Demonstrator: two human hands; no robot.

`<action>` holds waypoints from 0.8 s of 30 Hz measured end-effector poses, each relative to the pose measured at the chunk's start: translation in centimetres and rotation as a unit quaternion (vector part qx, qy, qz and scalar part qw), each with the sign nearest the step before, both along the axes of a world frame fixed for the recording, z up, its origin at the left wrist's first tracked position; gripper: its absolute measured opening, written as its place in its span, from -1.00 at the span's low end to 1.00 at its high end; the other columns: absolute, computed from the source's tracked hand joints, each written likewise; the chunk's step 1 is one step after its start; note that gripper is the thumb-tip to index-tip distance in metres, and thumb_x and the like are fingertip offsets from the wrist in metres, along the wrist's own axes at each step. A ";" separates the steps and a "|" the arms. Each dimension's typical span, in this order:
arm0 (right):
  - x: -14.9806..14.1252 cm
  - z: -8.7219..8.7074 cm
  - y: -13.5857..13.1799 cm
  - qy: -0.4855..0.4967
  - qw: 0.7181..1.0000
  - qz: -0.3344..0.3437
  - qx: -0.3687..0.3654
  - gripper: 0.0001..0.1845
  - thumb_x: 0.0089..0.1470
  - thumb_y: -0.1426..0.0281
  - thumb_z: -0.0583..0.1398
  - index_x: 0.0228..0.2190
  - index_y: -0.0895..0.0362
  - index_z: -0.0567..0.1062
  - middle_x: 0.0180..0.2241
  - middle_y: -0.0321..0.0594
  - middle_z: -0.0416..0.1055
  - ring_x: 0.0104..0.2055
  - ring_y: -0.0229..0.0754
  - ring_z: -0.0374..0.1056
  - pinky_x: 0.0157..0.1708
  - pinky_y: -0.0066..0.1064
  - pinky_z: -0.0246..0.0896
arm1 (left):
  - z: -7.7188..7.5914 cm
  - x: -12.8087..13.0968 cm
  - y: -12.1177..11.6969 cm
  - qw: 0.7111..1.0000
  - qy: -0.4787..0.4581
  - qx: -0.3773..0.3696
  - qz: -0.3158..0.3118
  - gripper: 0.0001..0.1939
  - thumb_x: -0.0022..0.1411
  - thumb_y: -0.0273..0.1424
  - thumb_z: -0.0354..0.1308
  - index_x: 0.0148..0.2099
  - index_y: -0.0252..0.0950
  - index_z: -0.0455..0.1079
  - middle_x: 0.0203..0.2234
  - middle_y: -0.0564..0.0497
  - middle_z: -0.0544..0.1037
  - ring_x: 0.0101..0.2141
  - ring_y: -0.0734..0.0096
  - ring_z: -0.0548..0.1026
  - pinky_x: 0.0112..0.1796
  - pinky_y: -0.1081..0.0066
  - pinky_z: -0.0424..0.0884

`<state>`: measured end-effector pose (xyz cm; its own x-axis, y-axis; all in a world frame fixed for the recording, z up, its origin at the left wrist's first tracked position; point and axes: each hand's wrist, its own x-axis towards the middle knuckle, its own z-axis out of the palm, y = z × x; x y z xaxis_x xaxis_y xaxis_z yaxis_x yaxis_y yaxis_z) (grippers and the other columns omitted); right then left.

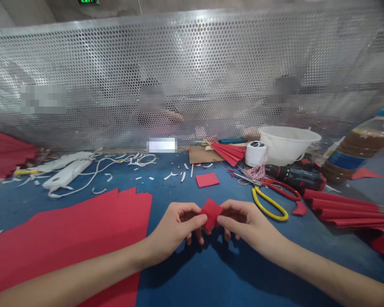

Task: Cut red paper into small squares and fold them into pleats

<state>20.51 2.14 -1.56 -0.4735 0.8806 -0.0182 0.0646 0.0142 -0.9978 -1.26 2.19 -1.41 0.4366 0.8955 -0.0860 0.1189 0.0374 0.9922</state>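
Note:
A small red paper square (211,213) is held up over the blue table, turned with one corner upward. My left hand (182,224) pinches its left corner between thumb and fingers. At the opposite corner, my right hand (241,217) grips it the same way. Just beyond lies a flat red paper rectangle (207,180). Large red paper sheets (92,230) are stacked to the left, partly under my left forearm. Scissors with one yellow and one red handle (270,204) rest to the right of my right hand.
Behind the table stands a perforated metal screen (192,76). On the right are a white bowl (287,145), a string spool (255,154), a power drill (297,177), a bottle of brown liquid (358,147) and folded red paper (345,209). A white power strip (67,175) and paper scraps lie at left.

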 end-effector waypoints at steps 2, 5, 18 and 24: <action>0.0 0.1 0.1 0.003 1.000 0.012 0.001 -0.76 0.17 0.25 0.29 -0.32 0.19 0.51 -0.42 -0.25 0.53 -0.48 -0.31 0.38 -0.52 -0.52 0.15 | 0.0 0.0 0.0 1.000 0.005 0.000 -0.012 -0.76 0.29 -0.28 0.19 -0.31 -0.35 0.50 -0.45 -0.03 0.61 -0.52 0.46 0.56 -0.60 0.59 0.27; 0.0 0.0 0.2 0.009 1.000 0.015 0.000 -0.76 0.16 0.25 0.30 -0.33 0.19 0.51 -0.43 -0.24 0.54 -0.49 -0.32 0.38 -0.54 -0.54 0.14 | 0.2 0.1 0.0 1.000 0.011 0.003 -0.026 -0.78 0.30 -0.29 0.17 -0.28 -0.36 0.51 -0.42 -0.04 0.61 -0.50 0.45 0.57 -0.59 0.60 0.27; -0.2 -0.4 -0.1 0.007 1.000 0.005 0.002 -0.75 0.15 0.23 0.29 -0.32 0.19 0.50 -0.52 -0.35 0.41 -0.57 -0.35 0.28 -0.53 -0.52 0.20 | -0.2 0.1 -0.1 0.998 0.050 0.020 -0.011 -0.70 0.29 -0.21 0.19 -0.31 -0.35 0.51 -0.57 0.01 0.54 -0.53 0.46 0.50 -0.60 0.59 0.27; -0.3 0.0 -0.2 0.006 1.000 0.017 -0.008 -0.73 0.13 0.21 0.31 -0.31 0.19 0.51 -0.46 -0.28 0.48 -0.54 -0.33 0.30 -0.51 -0.50 0.20 | -0.3 0.2 0.0 0.998 0.063 0.016 -0.001 -0.72 0.29 -0.22 0.18 -0.34 -0.34 0.49 -0.59 0.02 0.55 -0.60 0.53 0.43 -0.60 0.58 0.24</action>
<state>20.18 1.96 -1.55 -0.5036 0.8635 -0.0268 0.0530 -0.0001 -0.9986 -1.06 2.18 -1.67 0.4258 0.8978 -0.1122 0.2427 0.0061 0.9701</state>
